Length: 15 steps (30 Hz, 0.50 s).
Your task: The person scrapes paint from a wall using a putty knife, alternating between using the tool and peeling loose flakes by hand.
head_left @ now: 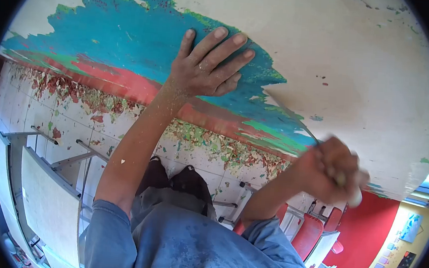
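Observation:
My left hand (pixel 207 66) lies flat with fingers spread on the blue painted patch (pixel 127 33) of the wall. Dust and small flakes cling to its skin. To the right, my right hand (pixel 336 170) is wrapped round the handle of a scraper (pixel 295 116); the hand is slightly blurred. The scraper's blade points up and left, its tip near the jagged edge where blue and green paint meets the pale wall surface (pixel 359 59). Red and green paint (pixel 215 116) runs along the wall below the blue patch.
Paint chips (pixel 233 152) litter the tiled floor (pixel 70 134) along the wall. Desks with metal legs (pixel 51 192) stand at the left, and red chairs (pixel 309 235) at the lower right. A red wall (pixel 371 239) and a yellow wall with pictures are at the far right.

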Tool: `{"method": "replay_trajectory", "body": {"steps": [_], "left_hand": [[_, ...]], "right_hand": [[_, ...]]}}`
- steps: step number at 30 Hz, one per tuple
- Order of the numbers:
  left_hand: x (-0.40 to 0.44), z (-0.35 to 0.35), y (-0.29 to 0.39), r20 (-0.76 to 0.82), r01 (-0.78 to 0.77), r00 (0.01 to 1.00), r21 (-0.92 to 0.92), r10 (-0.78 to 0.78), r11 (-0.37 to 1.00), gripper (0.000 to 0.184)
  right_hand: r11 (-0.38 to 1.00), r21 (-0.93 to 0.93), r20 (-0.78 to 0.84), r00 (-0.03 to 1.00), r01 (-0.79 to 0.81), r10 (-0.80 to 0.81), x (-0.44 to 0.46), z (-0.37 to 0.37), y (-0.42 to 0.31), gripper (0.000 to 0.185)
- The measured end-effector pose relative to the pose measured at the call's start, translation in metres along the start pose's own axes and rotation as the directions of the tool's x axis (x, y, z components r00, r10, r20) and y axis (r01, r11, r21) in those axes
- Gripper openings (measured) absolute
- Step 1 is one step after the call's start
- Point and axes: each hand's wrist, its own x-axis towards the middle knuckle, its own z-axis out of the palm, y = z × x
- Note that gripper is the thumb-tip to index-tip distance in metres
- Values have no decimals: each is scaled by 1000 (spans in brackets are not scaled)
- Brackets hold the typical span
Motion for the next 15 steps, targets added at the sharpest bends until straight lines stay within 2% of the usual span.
{"method": "replay_trajectory", "body": {"steps": [4, 6, 12, 14, 15], "left_hand": [[6, 5, -2, -11, -7, 1000, -6, 7, 1000, 38], [0, -1, 1, 7, 1, 1000, -2, -1, 1000, 38], [0, -1, 0, 14, -6, 1000, 7, 6, 1000, 39], [3, 1, 1, 5, -3, 1000, -7, 3, 1000, 39], [4, 2, 2, -1, -7, 1000, -18, 7, 1000, 39]], "right_hand": [[993, 29, 140, 983, 114, -117, 3, -3, -5, 22], [985, 171, 68, 998, 1, -13, 8, -5, -9, 21], [990, 108, 140, 984, 92, -107, 1, -6, -11, 15], [982, 165, 86, 991, 92, -107, -15, -13, 8, 18], [988, 71, 148, 978, 135, -145, -15, -12, 5, 20]]}}
